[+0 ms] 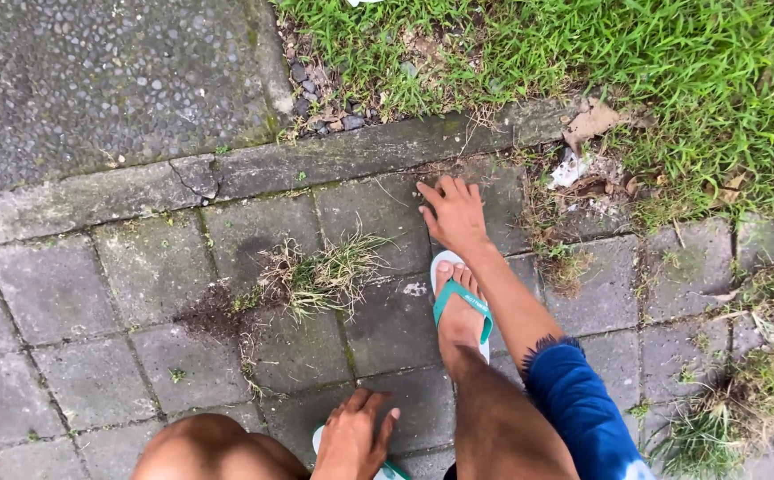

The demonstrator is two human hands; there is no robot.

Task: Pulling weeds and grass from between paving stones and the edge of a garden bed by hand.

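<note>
Left hand [351, 440] rests loose by the knee; at one o'clock, right hand [454, 213] presses spread, empty fingers [440, 188] onto paving stones [58, 284].

the paving [58, 293] lies bare along its left side, open to any reach. a clump of pulled grass [325, 276] sits mid-paving, just left of the right hand [454, 213]. at the far edge a raised kerb [316, 160] and lawn [654, 62] close the way; dry leaves and litter [582, 151] crowd the far right corner.
</note>
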